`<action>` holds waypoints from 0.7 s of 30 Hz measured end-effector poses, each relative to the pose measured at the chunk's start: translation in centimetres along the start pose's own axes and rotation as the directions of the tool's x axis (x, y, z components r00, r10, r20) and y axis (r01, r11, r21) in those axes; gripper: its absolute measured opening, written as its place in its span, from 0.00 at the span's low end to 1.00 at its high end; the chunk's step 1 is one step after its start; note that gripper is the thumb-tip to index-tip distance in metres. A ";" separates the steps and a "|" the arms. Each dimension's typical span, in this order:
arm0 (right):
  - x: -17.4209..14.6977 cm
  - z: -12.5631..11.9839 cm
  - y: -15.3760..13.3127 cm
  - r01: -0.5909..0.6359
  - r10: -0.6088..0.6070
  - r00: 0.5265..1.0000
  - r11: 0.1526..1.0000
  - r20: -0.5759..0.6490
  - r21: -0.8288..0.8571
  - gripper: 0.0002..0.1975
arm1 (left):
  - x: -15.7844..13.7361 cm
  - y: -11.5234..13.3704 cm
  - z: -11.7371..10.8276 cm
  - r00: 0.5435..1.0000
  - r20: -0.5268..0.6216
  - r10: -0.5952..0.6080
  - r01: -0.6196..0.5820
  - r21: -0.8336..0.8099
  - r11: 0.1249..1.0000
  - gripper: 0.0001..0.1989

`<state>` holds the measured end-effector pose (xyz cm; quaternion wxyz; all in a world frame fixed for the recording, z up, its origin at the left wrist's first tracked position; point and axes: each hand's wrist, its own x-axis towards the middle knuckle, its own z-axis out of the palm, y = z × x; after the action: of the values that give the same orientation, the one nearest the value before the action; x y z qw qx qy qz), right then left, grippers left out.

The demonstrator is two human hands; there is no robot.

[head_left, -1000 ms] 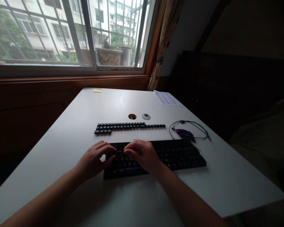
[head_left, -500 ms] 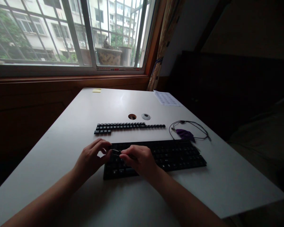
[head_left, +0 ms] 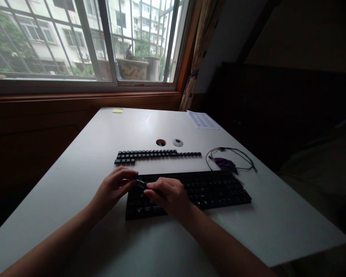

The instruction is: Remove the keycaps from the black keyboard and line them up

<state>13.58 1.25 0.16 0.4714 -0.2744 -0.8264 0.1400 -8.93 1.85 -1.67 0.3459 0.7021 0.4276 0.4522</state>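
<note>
Above the left end of a black keyboard (head_left: 219, 188), my two hands meet over its keys. My right hand (head_left: 170, 194) is closed round the dark handle of a wire keycap puller (head_left: 141, 181), its thin shiny wires pointing left. At the wire tips, my left hand (head_left: 115, 184) pinches a small dark keycap (head_left: 136, 177), mostly covered by the fingers. Just behind the keyboard, loose black keycaps (head_left: 150, 154) stand in several rows on the white table (head_left: 75, 169).
A coiled black cable (head_left: 245, 154) lies at the back right beside a purple cloth (head_left: 225, 163). Farther back are a round table hole (head_left: 160, 142), a grey grommet cover (head_left: 178, 142), a printed sheet (head_left: 203, 120) and a yellow sticky note (head_left: 118, 110). A barred window stands beyond.
My left fingers have risen slightly and closed in at the puller's wire tips. The wires now tilt up to the left. The rows of keycaps stay as they were.
</note>
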 end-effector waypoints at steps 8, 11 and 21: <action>0.0 -0.1 0.1 0.016 -0.015 1.000 0.999 0.027 -0.041 0.12 | 0.3 0.2 -0.3 1.000 0.011 -0.002 0.002 0.034 0.999 0.09; 0.1 -0.1 0.0 0.025 -0.021 0.998 0.997 0.055 -0.074 0.13 | 0.3 0.3 -0.4 1.000 0.007 -0.015 0.015 0.036 0.999 0.08; 0.2 0.1 -0.2 0.141 -0.119 0.984 0.976 0.134 -0.168 0.14 | 0.3 0.1 -0.7 0.994 -0.038 -0.106 0.106 0.006 0.994 0.10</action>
<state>13.35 1.19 0.37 0.4013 -0.2509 -0.8794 0.0517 -9.46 2.12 -1.30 0.3584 0.6712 0.4726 0.4447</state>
